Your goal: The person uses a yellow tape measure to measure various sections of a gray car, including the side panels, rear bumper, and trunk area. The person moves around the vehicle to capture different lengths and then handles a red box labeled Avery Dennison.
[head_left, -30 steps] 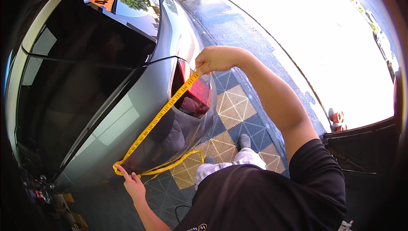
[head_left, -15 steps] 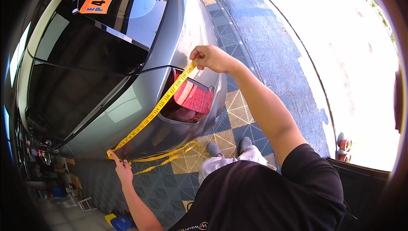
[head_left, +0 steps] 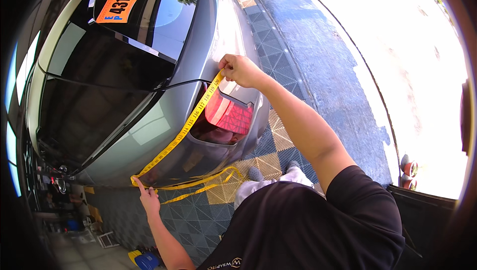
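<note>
Head view, and a yellow tape measure [head_left: 188,127] was the thing to watch, its long axis running on a slant from low on the left to high on the right, one hand at either end of the straight stretch! Up top, the right hand [head_left: 242,70] had it pinched between thumb and fingers, just above the red tail lamp [head_left: 229,116]. Down low, the left hand [head_left: 149,200] had its index finger stretched out onto the fold of the tape by the lower body of the grey car [head_left: 154,123]; whether the thumb gripped as well, you couldn't tell. Neither hand was nearer, then: both touched it, and the tape lay squarely between them, across the car's rear corner, while slack looped rightward from the left hand above the tiled floor [head_left: 261,165].
</note>
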Available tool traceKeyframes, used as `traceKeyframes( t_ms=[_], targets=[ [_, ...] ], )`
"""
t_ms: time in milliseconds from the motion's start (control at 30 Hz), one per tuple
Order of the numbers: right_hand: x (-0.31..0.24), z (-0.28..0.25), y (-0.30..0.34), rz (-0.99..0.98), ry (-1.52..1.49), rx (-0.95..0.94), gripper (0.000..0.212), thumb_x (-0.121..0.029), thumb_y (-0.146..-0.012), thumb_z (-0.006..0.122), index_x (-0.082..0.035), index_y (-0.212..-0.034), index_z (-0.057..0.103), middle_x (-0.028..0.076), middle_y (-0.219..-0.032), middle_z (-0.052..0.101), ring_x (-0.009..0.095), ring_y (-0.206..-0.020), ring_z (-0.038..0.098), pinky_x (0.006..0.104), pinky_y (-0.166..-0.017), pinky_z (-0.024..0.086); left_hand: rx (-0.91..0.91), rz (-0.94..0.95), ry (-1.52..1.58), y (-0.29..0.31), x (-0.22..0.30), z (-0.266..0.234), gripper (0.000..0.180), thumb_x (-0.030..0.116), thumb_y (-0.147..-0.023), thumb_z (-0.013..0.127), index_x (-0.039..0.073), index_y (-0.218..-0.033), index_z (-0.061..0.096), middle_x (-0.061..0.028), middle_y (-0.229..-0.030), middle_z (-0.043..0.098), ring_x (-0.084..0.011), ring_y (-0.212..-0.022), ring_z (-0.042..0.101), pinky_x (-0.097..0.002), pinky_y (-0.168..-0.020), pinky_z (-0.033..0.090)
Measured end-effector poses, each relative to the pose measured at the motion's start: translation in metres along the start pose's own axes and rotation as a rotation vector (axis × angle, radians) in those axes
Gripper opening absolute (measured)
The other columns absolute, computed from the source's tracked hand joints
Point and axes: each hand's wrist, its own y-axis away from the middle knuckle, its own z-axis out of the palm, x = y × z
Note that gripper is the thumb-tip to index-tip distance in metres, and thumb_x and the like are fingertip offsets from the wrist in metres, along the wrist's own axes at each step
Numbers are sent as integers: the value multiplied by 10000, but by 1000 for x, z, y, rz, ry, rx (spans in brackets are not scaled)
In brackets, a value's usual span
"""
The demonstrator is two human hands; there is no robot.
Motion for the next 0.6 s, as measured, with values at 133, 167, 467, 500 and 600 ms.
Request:
traceKeyframes(
  t_ms=[133,167,467,500,600],
  targets=[
    [-1,5,1,-33,74,66,199,-91,-843,637,13,-1010,608,108,-816,678,220,-757,666,351,-708,518,-7,-6,-6,2,5,-2,783,34,-983,444,303,-1554,-21,-76,-622,503,-147,-547,461,-307,-685,491],
    [-2,6,1,-40,82,73,199,-97,-842,642,10,-1007,608,114,-821,678,234,-772,667,356,-718,517,-6,-4,-7,2,4,-2,784,33,-983,443,303,-1554,-21,-76,-623,503,-146,-548,461,-306,-685,492],
    [4,17,5,-108,77,194,178,-110,-845,645,-3,-981,603,157,-864,680,325,-852,666,397,-780,515,-21,-28,-6,3,3,-3,796,26,-975,443,299,-1553,-31,-81,-612,499,-150,-537,465,-310,-675,494],
    [5,16,5,-111,79,202,177,-110,-845,643,-2,-981,603,157,-866,681,326,-854,666,397,-780,515,-20,-24,-16,3,4,-3,797,26,-974,443,298,-1554,-32,-82,-609,498,-150,-535,467,-312,-671,494],
    [8,17,6,-113,89,212,175,-110,-847,639,-2,-980,603,157,-871,684,326,-859,667,399,-780,514,-22,28,-18,3,3,-3,798,28,-976,441,295,-1553,-41,-82,-603,504,-152,-532,475,-319,-658,489]
  ],
)
